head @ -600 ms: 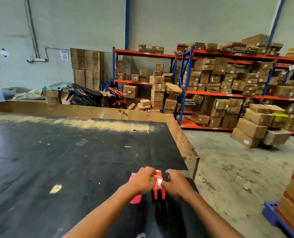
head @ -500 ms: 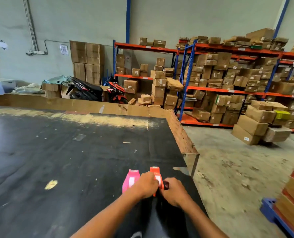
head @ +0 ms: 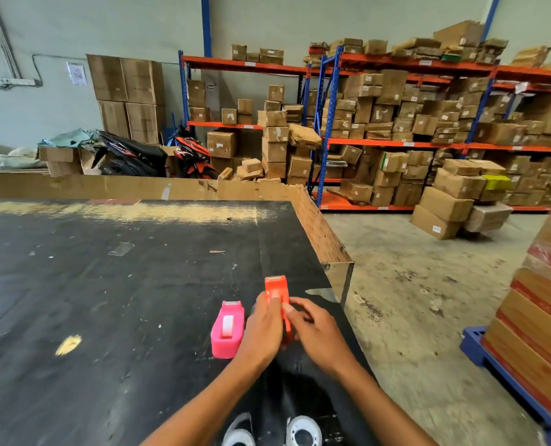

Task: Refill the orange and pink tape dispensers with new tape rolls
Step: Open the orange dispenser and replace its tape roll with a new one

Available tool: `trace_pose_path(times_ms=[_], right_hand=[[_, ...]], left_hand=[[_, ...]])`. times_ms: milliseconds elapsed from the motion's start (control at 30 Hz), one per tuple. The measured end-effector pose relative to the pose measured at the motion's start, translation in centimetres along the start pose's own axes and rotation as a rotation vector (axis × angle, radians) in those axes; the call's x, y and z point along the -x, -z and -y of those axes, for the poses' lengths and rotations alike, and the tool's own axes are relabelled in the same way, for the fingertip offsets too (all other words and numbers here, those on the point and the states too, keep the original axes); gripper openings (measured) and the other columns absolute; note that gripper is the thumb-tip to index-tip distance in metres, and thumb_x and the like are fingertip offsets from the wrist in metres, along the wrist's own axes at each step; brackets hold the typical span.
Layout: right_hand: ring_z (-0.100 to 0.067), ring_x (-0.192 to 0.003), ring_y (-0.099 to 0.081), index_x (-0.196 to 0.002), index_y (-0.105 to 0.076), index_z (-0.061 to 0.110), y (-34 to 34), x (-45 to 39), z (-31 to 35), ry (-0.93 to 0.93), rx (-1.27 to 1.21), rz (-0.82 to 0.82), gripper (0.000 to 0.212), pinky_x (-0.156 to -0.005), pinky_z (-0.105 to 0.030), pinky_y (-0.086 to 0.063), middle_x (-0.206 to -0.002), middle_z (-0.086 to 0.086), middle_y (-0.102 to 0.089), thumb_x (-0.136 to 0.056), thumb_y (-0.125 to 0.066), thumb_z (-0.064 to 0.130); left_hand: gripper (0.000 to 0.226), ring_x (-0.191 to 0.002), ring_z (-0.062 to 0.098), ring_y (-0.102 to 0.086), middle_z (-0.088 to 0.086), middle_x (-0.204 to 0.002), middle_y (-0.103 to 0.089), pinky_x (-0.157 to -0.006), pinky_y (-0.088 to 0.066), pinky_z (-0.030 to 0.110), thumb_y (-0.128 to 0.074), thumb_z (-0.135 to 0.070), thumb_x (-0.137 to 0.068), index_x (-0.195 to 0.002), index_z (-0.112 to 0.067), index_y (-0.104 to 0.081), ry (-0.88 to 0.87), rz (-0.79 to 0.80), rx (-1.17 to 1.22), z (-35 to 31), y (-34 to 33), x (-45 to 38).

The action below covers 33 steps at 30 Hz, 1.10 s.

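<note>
The pink dispenser [head: 227,331] on the counter [head: 106,284] already shows a white roll, while both hands, left [head: 262,329] and right [head: 316,333], clamp the orange dispenser [head: 277,289] at its 3 o'clock, seemingly unfinished.

two dispensers [head: 228,329] side by side on table [head: 106,284]

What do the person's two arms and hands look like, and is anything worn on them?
Both forearms are bare up to the frame's bottom edge: no sleeves show. The left hand and right hand wear no gloves; no watch, ring or bracelet is visible, though motion blur could hide small items.
</note>
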State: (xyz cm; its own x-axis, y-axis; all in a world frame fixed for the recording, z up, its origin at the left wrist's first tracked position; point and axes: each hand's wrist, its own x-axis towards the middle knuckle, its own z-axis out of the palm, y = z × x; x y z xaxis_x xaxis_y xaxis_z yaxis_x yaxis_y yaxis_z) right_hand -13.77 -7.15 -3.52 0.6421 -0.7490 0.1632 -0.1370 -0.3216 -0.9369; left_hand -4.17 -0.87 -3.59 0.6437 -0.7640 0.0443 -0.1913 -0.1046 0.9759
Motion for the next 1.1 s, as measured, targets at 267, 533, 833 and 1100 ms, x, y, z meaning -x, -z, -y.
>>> trace_pose_path(times_ms=[267, 533, 833, 1100], right_hand=[[-0.007, -0.052, -0.056, -0.088, -0.070, 0.026, 1.5, 0.3, -1.0, -0.046, 0.167, -0.078, 0.024, -0.055, -0.030, -0.047, -0.061, 0.005, -0.068, -0.083, -0.055, 0.044], [-0.030, -0.108, -0.056, -0.105, -0.063, 0.015, -1.4, 1.9, -1.8, -0.089, 0.894, -0.023, 0.046, -0.084, -0.039, -0.046, -0.112, -0.009, -0.060, -0.090, -0.044, 0.053], [-0.006, -0.063, -0.049, -0.098, -0.068, 0.036, -0.4, 12.0, 4.9, 0.118, 0.077, 0.090, 0.021, -0.058, -0.015, -0.045, -0.082, -0.003, -0.061, -0.081, -0.072, 0.023], [-0.003, -0.063, -0.057, -0.099, -0.063, 0.001, 2.5, 17.1, 5.4, 0.038, 0.014, -0.052, 0.022, -0.060, -0.014, -0.049, -0.079, 0.001, -0.062, -0.079, -0.072, 0.003]], left_hand=[[0.022, -0.055, 0.020, -0.046, 0.006, -0.068, -0.048, -0.051, -0.037, 0.027, -0.030, -0.029, -0.091, -0.081, -0.014, -0.043, 0.129, -0.123, 0.034, -1.1, 5.5, -0.3], [0.024, -0.043, 0.015, -0.047, 0.007, -0.065, -0.051, -0.043, -0.033, 0.024, -0.038, -0.024, -0.088, -0.075, -0.013, -0.054, 0.229, -0.006, 0.458, -1.9, 6.5, 3.9], [0.038, -0.053, 0.006, -0.059, -0.007, -0.056, -0.066, -0.050, -0.043, 0.022, -0.041, -0.030, -0.088, -0.063, -0.026, -0.070, 0.211, 0.227, 0.346, -2.7, 3.4, 10.7], [0.034, -0.067, 0.016, -0.060, 0.003, -0.071, -0.069, -0.061, -0.041, 0.029, -0.041, -0.031, -0.093, -0.075, -0.018, -0.065, 0.332, 0.364, 0.425, -3.1, -0.5, 14.9]])
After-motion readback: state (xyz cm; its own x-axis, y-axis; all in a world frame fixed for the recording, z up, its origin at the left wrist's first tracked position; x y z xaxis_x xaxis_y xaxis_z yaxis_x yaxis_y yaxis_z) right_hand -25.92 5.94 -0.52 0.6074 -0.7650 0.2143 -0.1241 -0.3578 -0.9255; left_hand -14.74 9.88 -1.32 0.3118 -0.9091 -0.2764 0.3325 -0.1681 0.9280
